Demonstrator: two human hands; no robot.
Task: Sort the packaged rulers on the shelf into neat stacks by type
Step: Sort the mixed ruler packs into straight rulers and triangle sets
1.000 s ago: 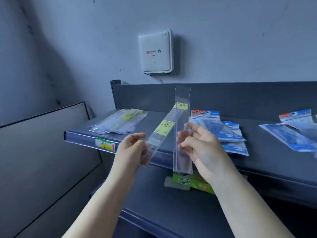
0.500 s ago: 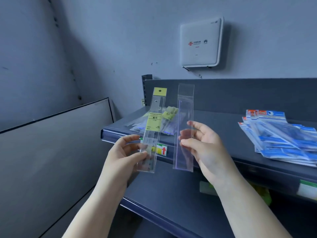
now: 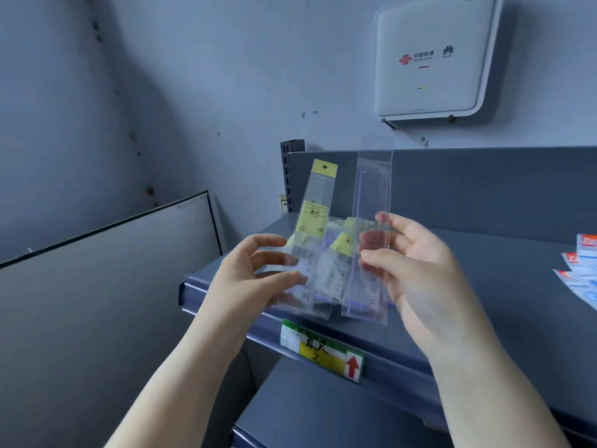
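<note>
Fingers, L hand: thumb in front, fingers behind, pinching lower part of clear-sleeved ruler w/ yellow header card & yellow label; held upright, top leaning slightly right.
Fingers, R hand: thumb & fingertips pinching mid-section of plain clear-sleeved transparent ruler, no label; held upright, just beside the yellow-header pkg, apart from it.
Both pkgs held above front-left corner of dark grey metal shelf.
Behind them, on shelf: loose pile of clear ruler pkgs w/ yellow labels, seen through the sleeves; count can't tell.
Far R edge of shelf: blue/white/red printed pkgs, fanned, partly cut off by frame.
Shelf front rail: green/yellow price tag w/ red arrow.
Lower dark grey shelf beneath.
Wall above: white router box w/ red logo.
Left: grey board w/ dark edge, leaning by wall.
</note>
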